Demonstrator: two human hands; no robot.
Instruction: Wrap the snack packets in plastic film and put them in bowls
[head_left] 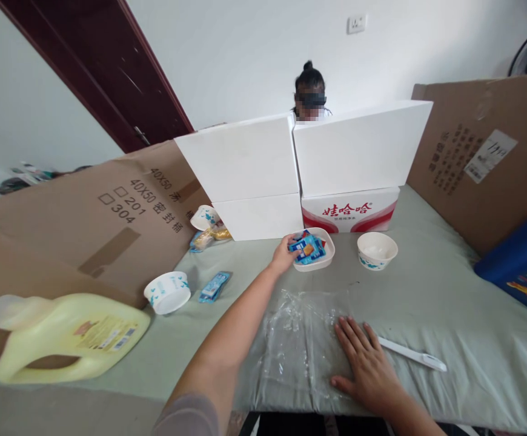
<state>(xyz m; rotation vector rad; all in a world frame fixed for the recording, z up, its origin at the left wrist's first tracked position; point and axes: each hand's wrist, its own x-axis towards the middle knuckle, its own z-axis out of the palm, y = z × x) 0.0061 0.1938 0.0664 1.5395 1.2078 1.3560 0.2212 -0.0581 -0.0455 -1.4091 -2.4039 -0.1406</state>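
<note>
My left hand [283,255] reaches forward, its fingers closed on the edge of a blue snack packet [308,246] with a biscuit-like picture. This packet is over a small white oval tray [329,257], where other blue and red wrappers lie beneath it. My right hand [367,363] rests palm down, fingers stretched, on the right side of a clear plastic bag [291,345] spread flat at the front of the table. Just right of that hand lies a slim white plastic stick [414,354], one end hidden beside the fingers.
Paper bowls stand right of the tray [377,257] and lie tipped at left [167,292]. Near the left bowl are blue packets [215,286]. A yellow jug [77,333], blue bottle [522,260], cardboard walls [149,242] and white boxes [249,163] surround them. A person [309,85] is behind the boxes.
</note>
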